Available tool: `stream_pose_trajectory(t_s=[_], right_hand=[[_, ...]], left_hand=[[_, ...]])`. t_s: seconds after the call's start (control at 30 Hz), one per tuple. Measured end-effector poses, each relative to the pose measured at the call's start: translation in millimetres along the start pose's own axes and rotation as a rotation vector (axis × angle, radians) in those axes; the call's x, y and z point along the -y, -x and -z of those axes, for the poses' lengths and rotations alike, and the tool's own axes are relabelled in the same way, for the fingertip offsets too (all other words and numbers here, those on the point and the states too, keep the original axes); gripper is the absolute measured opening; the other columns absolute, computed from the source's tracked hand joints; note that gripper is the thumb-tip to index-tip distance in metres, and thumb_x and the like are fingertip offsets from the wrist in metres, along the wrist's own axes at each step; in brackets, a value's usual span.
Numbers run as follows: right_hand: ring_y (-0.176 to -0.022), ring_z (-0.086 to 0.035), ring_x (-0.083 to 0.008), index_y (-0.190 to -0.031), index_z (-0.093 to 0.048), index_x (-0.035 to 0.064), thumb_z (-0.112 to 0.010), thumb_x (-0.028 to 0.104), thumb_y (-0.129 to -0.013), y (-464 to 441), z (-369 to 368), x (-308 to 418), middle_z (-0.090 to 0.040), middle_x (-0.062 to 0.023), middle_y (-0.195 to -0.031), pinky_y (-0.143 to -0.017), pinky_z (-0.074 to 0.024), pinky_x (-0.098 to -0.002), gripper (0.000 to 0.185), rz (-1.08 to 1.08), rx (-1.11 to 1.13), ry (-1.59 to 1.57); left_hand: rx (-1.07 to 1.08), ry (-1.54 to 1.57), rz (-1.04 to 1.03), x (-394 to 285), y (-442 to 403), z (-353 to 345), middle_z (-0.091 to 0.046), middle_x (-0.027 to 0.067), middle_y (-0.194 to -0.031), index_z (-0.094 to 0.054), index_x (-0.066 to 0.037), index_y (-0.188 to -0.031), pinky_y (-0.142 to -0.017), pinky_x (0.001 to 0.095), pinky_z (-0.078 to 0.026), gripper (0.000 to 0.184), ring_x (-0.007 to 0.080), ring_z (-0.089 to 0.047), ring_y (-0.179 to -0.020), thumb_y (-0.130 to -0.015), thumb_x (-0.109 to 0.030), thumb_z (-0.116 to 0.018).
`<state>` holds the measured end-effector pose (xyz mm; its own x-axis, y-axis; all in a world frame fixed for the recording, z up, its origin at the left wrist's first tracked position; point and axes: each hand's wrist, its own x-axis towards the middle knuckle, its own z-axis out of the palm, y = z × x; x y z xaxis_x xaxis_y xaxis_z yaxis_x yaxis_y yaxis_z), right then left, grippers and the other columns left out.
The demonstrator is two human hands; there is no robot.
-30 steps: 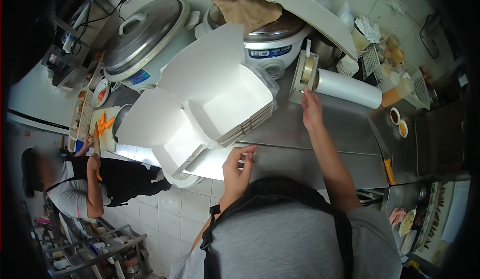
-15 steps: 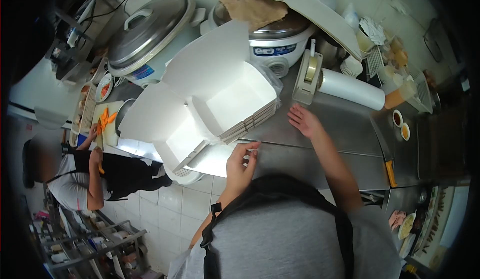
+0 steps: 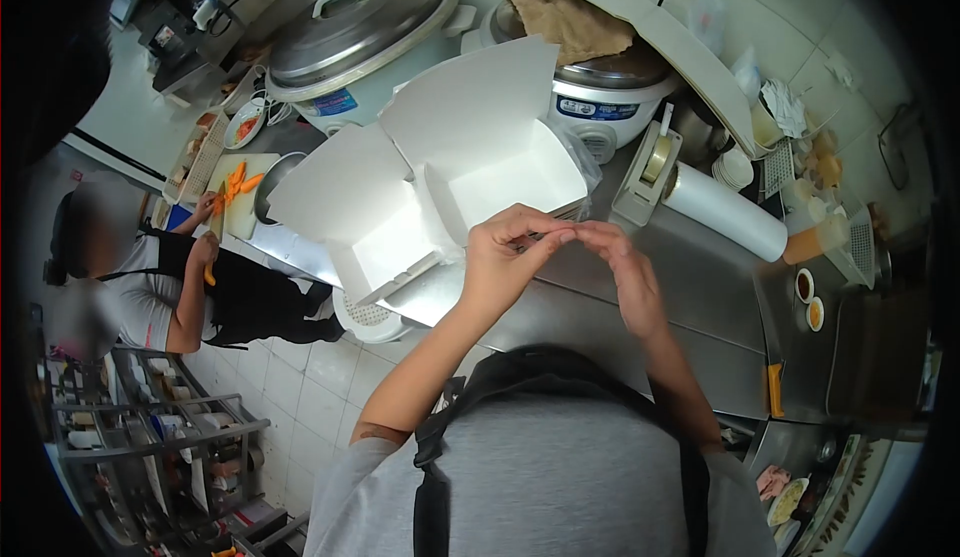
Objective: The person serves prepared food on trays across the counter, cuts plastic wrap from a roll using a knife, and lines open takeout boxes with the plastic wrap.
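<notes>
My left hand (image 3: 510, 262) is raised in front of two white takeaway boxes, its thumb and forefinger closed in a pinch. The fingertips of my right hand (image 3: 628, 275) meet that pinch, with its fingers bent and pressed together. Whatever lies between the fingertips, if anything, is too small or hidden to make out. Behind my hands stand the open right-hand box (image 3: 500, 172), on top of a stack of flattened or nested ones, and the open left-hand box (image 3: 385, 242). Both have raised lids.
Two large rice cookers (image 3: 360, 37) (image 3: 610, 102) stand behind the boxes. A tape dispenser (image 3: 648, 172) and a plastic roll (image 3: 725, 212) lie to the right, with sauce cups (image 3: 815, 312) beyond. At left, a co-worker (image 3: 150, 277) cuts carrots on a board (image 3: 240, 219).
My hands have come together from apart, the left rising and moving right, both now meeting at the fingertips. The view has shifted a little. The boxes stay put.
</notes>
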<state>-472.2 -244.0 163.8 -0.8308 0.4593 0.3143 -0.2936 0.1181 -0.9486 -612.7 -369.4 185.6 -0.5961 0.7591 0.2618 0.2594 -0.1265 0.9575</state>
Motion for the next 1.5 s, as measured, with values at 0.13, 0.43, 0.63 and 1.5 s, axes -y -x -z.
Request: stream_pose_trajectory(t_s=[0.13,0.43,0.63,1.5], right_hand=[[-0.11,-0.054,-0.0142,-0.115,-0.062,0.0007,-0.046,0.021,-0.1,-10.3,-7.8,-24.3,-0.06,-0.0076,-0.114,-0.098,-0.0399,-0.0303,0.03,-0.341,-0.065,-0.252],[-0.089,-0.062,-0.0132,-0.111,-0.063,0.0004,-0.064,0.011,-0.09,-22.0,-23.2,-32.3,-0.066,-0.006,-0.1,-0.086,-0.0484,-0.0271,0.023,-0.335,0.082,-0.429],[-0.087,-0.062,-0.0137,-0.107,-0.064,-0.0008,-0.063,0.014,-0.091,-22.5,-30.7,-36.1,-0.066,-0.0063,-0.094,-0.083,-0.0505,-0.0284,0.022,-0.354,0.024,-0.511],[-0.063,-0.058,-0.0129,-0.067,-0.054,0.0062,-0.062,0.021,-0.089,-23.7,-40.2,-21.9,-0.058,-0.0066,-0.068,-0.061,-0.0554,-0.0325,0.028,-0.569,-0.163,-0.568]], left_hand=[[-0.093,0.041,0.101,-4.5,11.6,0.8,-0.07,0.0059,-0.091,-0.074,-0.004,-0.092,-0.064,0.0218,-0.05,0.011,0.009,-0.062,-0.074,-0.084,-0.011,-0.071],[-0.13,0.247,0.304,-3.8,13.9,29.2,-0.071,0.0079,-0.094,-0.071,0.0,-0.1,-0.062,0.0229,-0.054,0.018,0.0095,-0.065,-0.079,-0.086,-0.011,-0.069],[-0.175,0.129,0.249,-3.1,18.1,27.3,-0.071,0.0076,-0.096,-0.071,-0.001,-0.102,-0.06,0.0216,-0.054,0.018,0.009,-0.065,-0.08,-0.086,-0.008,-0.067],[-0.078,-0.924,-0.351,1.1,21.7,31.2,-0.058,0.0091,-0.113,-0.071,-0.019,-0.103,-0.078,0.0373,-0.05,0.043,0.0288,-0.054,-0.102,-0.066,0.002,-0.066]])
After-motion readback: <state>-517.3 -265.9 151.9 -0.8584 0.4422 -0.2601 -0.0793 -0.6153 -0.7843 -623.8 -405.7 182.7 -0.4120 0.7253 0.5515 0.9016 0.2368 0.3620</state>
